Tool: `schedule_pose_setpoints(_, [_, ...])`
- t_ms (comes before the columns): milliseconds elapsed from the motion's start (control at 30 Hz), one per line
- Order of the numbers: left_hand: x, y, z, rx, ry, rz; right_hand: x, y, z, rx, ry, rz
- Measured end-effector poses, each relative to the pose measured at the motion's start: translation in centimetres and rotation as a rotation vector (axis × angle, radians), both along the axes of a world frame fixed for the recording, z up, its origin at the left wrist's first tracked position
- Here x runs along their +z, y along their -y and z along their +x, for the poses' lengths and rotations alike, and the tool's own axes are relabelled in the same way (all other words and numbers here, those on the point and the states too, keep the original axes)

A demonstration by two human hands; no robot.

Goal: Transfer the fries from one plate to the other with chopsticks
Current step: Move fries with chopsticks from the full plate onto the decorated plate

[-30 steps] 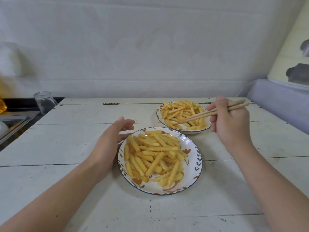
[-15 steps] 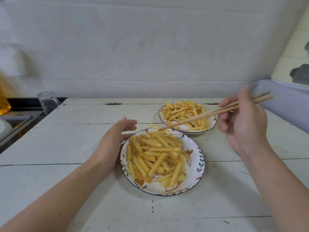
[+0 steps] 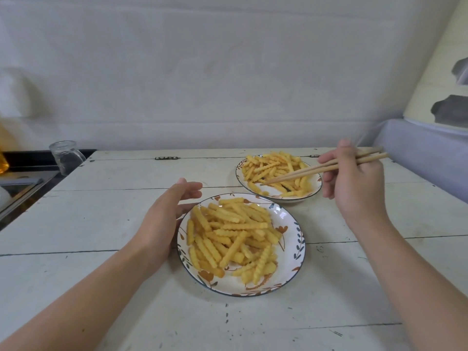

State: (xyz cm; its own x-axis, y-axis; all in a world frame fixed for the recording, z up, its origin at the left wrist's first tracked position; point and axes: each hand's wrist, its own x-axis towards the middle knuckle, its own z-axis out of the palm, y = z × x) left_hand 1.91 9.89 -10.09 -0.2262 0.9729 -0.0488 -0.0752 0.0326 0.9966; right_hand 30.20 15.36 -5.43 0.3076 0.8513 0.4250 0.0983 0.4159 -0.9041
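A white painted plank table [image 3: 106,219] carries scuffs and dark seams; a small metal hinge [image 3: 166,158] sits near its far edge; an upturned clear glass jar [image 3: 65,156] stands just off its left corner, beside a dark counter [image 3: 22,173]; a pale wall [image 3: 228,72] rises behind; a grey-covered surface [image 3: 425,153] lies at right.

Crinkle fries [image 3: 234,235] heaped on both plates [image 3: 291,272], chopsticks [image 3: 316,169] over far one
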Motion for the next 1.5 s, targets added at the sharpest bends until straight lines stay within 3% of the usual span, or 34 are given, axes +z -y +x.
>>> schedule_pose_setpoints(267, [0.0, 0.0, 0.0, 0.001, 0.006, -0.001, -1.4, -1.0, -1.1, 0.053, 0.04, -0.052])
schedule_pose_setpoints(533, [0.1, 0.1, 0.0, -0.004, 0.001, -0.007, 1.3, -0.5, 0.8, 0.039, -0.419, 0.001])
schedule_pose_setpoints(700, [0.1, 0.2, 0.1, -0.005, -0.007, -0.004, 1.7, -0.4, 1.8, 0.012, -0.275, 0.035])
schedule_pose_setpoints(900, [0.1, 0.2, 0.1, -0.009, -0.012, 0.002, 1.7, -0.4, 2.0, -0.105, -0.293, 0.086])
schedule_pose_setpoints(1167, [0.2, 0.3, 0.2, -0.004, -0.003, -0.001, 0.9, -0.9, 2.3, -0.05, -0.029, 0.065])
schedule_pose_setpoints(1400, [0.2, 0.3, 0.2, -0.008, -0.001, -0.006, 0.2, -1.9, 2.3, 0.069, -0.162, -0.048])
schedule_pose_setpoints(1500, [0.2, 0.3, 0.2, -0.01, -0.004, -0.002, -0.3, -2.2, 2.0, 0.106, -0.128, -0.11])
